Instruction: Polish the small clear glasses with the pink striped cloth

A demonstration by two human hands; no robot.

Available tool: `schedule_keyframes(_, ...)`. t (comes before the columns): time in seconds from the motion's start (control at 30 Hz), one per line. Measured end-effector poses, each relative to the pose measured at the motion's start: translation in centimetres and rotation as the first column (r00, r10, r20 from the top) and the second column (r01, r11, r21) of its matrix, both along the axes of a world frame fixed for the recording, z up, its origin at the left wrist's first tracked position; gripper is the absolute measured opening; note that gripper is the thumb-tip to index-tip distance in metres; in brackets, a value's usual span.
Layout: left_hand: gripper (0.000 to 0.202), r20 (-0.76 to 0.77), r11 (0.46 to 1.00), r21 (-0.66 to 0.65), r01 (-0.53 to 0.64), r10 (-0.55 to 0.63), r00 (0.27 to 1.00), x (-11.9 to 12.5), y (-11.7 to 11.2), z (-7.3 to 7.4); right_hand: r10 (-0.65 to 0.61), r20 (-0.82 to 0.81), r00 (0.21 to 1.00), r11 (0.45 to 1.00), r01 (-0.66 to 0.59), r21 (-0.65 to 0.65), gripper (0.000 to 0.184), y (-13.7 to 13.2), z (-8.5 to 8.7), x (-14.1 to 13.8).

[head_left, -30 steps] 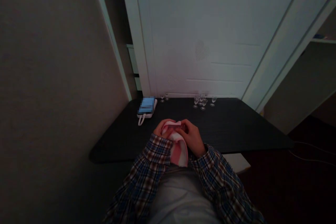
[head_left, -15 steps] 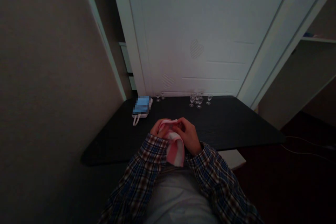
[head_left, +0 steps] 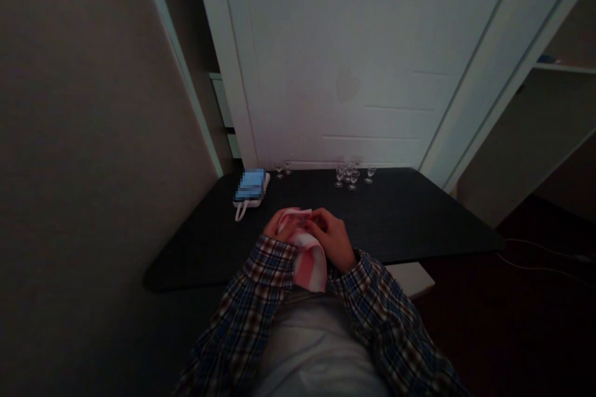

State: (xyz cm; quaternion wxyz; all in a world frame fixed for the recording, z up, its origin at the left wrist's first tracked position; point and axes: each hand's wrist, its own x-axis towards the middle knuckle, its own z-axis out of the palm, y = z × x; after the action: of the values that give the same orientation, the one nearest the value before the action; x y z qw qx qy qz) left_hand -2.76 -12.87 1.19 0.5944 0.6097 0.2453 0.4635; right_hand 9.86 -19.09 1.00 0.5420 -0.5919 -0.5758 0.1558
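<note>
A pink-and-white striped cloth (head_left: 311, 268) sits bunched at the lower center of the frame, wrapped about what appears to be a small clear glass (head_left: 298, 219). The left hand (head_left: 278, 226) grips the cloth; the right hand (head_left: 334, 237) appears to pinch the glass. The handling looks midway, with the glass not yet set down. Beyond, stemmed glasses stand on a dark table (head_left: 419, 217), a pair (head_left: 284, 170) left of center and a cluster (head_left: 351, 177) right; which are finished cannot be told.
</note>
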Motion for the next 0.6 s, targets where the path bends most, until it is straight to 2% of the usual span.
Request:
schedule_keyframes(0.23, 0.028, 0.019, 0.998, 0.057, -0.003, 0.002, 1.0, -0.09, 0.23, -0.03, 0.002, 0.056, 0.998, 1.0, -0.001, -0.006, 0.01, 0.16, 0.1, -0.01)
schedule_keyframes(0.43, 0.022, -0.01, 0.994, 0.097, -0.043, 0.044, 0.999, -0.06, 0.59, -0.4, -0.023, 0.068, 0.997, 0.999, 0.021, 0.035, 0.02, 0.49, -0.27, 0.23)
schedule_keyframes(0.6, 0.021, 0.017, 1.0, 0.013, -0.012, 0.012, 1.0, 0.08, -0.05, 0.11, -0.026, 0.003, 1.0, 0.999, 0.025, 0.029, 0.021, 0.34, -0.27, 0.22)
